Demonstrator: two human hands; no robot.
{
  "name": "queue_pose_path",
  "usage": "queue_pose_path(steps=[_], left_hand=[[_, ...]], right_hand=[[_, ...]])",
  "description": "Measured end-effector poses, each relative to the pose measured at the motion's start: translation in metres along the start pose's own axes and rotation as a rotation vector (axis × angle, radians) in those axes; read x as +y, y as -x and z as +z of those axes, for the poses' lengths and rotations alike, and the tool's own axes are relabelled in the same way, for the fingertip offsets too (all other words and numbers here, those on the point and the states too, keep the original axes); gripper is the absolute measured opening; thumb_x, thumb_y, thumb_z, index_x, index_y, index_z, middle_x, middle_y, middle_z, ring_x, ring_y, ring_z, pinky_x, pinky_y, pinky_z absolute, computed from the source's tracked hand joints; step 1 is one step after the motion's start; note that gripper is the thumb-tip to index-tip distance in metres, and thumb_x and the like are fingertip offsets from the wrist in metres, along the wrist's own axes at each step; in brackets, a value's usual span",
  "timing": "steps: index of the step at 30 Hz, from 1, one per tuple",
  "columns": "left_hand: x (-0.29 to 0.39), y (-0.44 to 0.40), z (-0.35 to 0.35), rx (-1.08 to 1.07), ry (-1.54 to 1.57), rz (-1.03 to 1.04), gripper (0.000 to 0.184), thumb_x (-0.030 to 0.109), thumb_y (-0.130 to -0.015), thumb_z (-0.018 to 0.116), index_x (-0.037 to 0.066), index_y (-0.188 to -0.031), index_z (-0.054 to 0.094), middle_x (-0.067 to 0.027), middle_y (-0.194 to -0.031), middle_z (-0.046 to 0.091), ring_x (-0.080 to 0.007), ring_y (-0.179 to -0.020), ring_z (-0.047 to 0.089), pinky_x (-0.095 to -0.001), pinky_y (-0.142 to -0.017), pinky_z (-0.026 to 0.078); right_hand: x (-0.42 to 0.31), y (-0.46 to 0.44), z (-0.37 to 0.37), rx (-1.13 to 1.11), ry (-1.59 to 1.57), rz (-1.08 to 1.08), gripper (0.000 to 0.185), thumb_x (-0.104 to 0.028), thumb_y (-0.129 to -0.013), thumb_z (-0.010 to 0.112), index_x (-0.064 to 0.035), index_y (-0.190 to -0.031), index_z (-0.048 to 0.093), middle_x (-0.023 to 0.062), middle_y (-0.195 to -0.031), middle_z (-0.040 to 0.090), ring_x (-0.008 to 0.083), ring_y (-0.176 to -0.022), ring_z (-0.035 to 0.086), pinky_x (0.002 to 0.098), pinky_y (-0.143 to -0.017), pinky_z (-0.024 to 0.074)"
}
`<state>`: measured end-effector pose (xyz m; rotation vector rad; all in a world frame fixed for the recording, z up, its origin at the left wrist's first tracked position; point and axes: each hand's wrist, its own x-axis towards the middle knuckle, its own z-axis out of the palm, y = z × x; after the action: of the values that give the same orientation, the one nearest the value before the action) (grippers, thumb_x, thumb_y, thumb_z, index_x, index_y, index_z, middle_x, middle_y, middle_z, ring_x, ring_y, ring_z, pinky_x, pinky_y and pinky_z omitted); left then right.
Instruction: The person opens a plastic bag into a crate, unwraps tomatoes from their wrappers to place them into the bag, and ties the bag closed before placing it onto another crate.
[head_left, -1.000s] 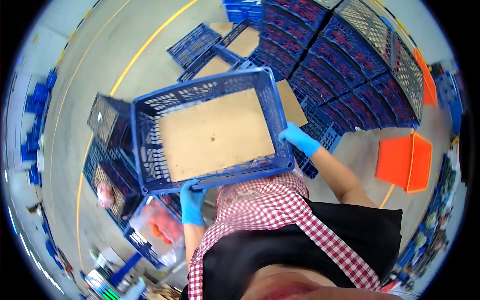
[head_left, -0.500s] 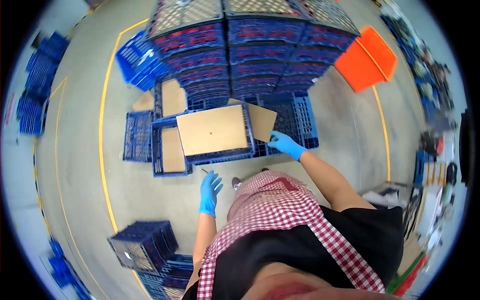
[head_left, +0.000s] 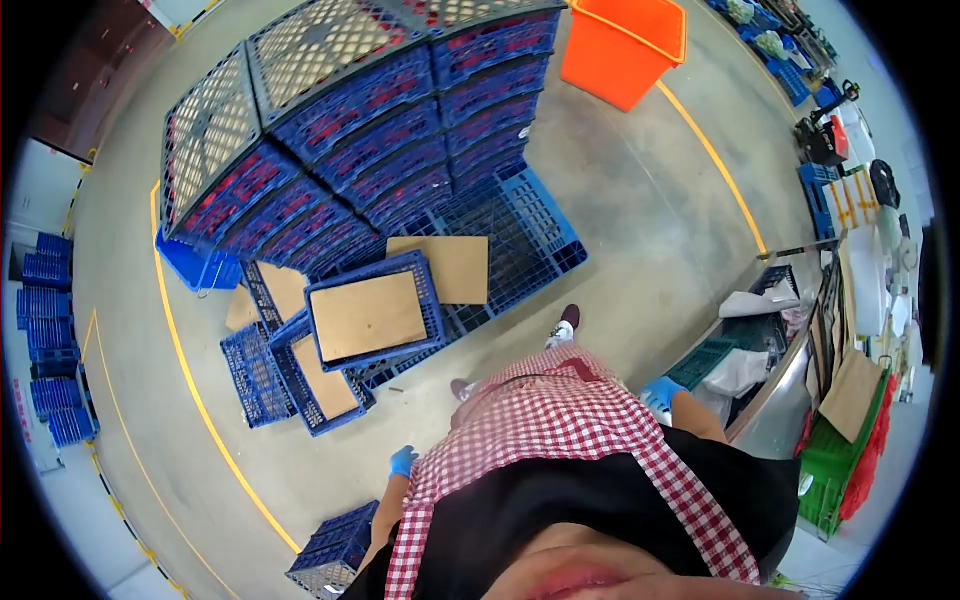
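My left hand (head_left: 403, 461), in a blue glove, hangs low beside my checked apron, above the floor and near a blue crate (head_left: 335, 550); its fingers are too small and turned away to read. My right hand (head_left: 659, 393), also gloved, is at my other side, close to a dark green crate (head_left: 700, 364); its fingers are partly hidden. Ahead, a blue crate (head_left: 432, 300) holds a brown cardboard sheet (head_left: 368, 318). It rests partly on another crate with cardboard (head_left: 325, 378). A loose cardboard sheet (head_left: 462, 268) lies on the blue pallet (head_left: 540, 225).
Stacked blue crates with red contents (head_left: 390, 145) stand on the pallet. An orange bin (head_left: 620, 55) is beyond them. At right is a metal-sided container (head_left: 775, 385) with crates and white plastic. A small dark piece (head_left: 396, 390) lies on the floor.
My view has swung right and my body has stepped away from the pallet. My right hand has left the loose cardboard sheet and moved to my side; my left hand has drawn back.
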<state>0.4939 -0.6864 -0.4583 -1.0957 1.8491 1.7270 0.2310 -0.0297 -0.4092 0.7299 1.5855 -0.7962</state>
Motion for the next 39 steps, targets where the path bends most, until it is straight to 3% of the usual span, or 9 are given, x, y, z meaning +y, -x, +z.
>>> queue_pose_path(steps=[1,5,7,9,11,13,16,27,39], left_hand=[[0.017,-0.006,0.023,0.108,0.335,-0.077,0.028,0.026,-0.083,0.053,0.007,-0.103,0.058,-0.0170,-0.095,0.060,-0.0289,-0.074,0.061,-0.0385,-0.063,0.048],[0.066,-0.092,0.056,-0.006,-1.229,0.187,0.037,0.032,-0.082,0.057,0.005,-0.108,0.058,-0.0111,-0.093,0.064,-0.0254,-0.086,0.063,-0.0392,-0.073,0.051],[0.160,-0.087,0.161,0.114,0.293,-0.269,0.021,0.030,-0.086,0.049,0.014,-0.099,0.053,-0.0066,-0.075,0.055,-0.0188,-0.060,0.050,-0.0327,-0.051,0.039],[0.219,-0.135,0.229,0.177,0.355,-0.300,0.011,0.023,-0.083,0.052,0.013,-0.084,0.056,-0.0059,-0.070,0.057,-0.0173,-0.055,0.050,-0.0330,-0.048,0.040],[0.279,-0.192,0.281,0.176,-1.324,0.655,0.016,0.020,-0.083,0.051,0.007,-0.077,0.059,-0.0079,-0.061,0.055,-0.0190,-0.050,0.052,-0.0383,-0.047,0.043],[0.404,-0.170,0.348,0.137,-0.176,0.180,0.024,0.028,-0.087,0.052,0.007,-0.084,0.063,-0.0055,-0.066,0.059,-0.0164,-0.058,0.056,-0.0325,-0.054,0.046],[0.564,-0.104,0.395,-0.030,0.417,0.382,0.033,0.025,-0.084,0.058,0.010,-0.114,0.058,-0.0015,-0.096,0.062,-0.0124,-0.083,0.057,-0.0280,-0.073,0.046],[0.876,-0.164,0.377,0.127,1.162,0.816,0.048,0.032,-0.092,0.043,0.007,-0.132,0.037,-0.0142,-0.135,0.039,-0.0275,-0.116,0.045,-0.0411,-0.098,0.036],[0.861,-0.184,0.404,0.366,1.360,0.523,0.039,0.033,-0.092,0.049,0.006,-0.121,0.050,-0.0070,-0.117,0.053,-0.0190,-0.102,0.050,-0.0331,-0.090,0.039]], right_hand=[[0.000,-0.016,-0.038,-0.068,-0.071,-0.046,0.022,-0.020,-0.085,0.055,-0.0070,-0.099,0.064,0.0116,-0.086,0.065,0.0227,-0.070,0.061,0.0356,-0.057,0.0470],[-0.075,-0.019,-0.113,0.274,0.063,-0.299,0.029,-0.023,-0.086,0.054,-0.0094,-0.111,0.059,0.0039,-0.087,0.064,0.0137,-0.071,0.060,0.0276,-0.056,0.0456],[-0.106,-0.022,-0.159,0.324,-0.151,-0.503,0.030,-0.023,-0.083,0.056,-0.0077,-0.108,0.059,0.0037,-0.085,0.064,0.0133,-0.069,0.060,0.0272,-0.055,0.0448],[-0.138,-0.010,-0.189,0.339,-0.313,-0.624,0.030,-0.022,-0.081,0.057,-0.0065,-0.106,0.060,0.0038,-0.083,0.064,0.0134,-0.068,0.061,0.0271,-0.055,0.0444],[-0.156,0.017,-0.211,0.336,-0.406,-0.657,0.029,-0.022,-0.081,0.056,-0.0057,-0.105,0.060,0.0043,-0.082,0.065,0.0139,-0.067,0.061,0.0271,-0.056,0.0444],[-0.163,0.009,-0.233,0.259,-0.349,-0.611,0.028,-0.022,-0.081,0.056,-0.0057,-0.104,0.060,0.0045,-0.082,0.065,0.0142,-0.069,0.061,0.0283,-0.057,0.0447],[-0.170,-0.008,-0.257,0.219,-0.263,-0.548,0.027,-0.024,-0.082,0.055,-0.0056,-0.101,0.061,0.0051,-0.082,0.065,0.0159,-0.071,0.062,0.0303,-0.060,0.0453],[-0.285,-0.037,-0.374,0.151,-0.078,-0.505,0.030,-0.030,-0.085,0.054,-0.0040,-0.096,0.062,0.0063,-0.085,0.065,0.0194,-0.075,0.062,0.0337,-0.065,0.0472],[-0.694,0.037,-0.523,0.476,0.706,-1.126,0.029,-0.030,-0.080,0.052,-0.0042,-0.085,0.064,0.0216,-0.086,0.061,0.0370,-0.076,0.058,0.0455,-0.067,0.0459]])
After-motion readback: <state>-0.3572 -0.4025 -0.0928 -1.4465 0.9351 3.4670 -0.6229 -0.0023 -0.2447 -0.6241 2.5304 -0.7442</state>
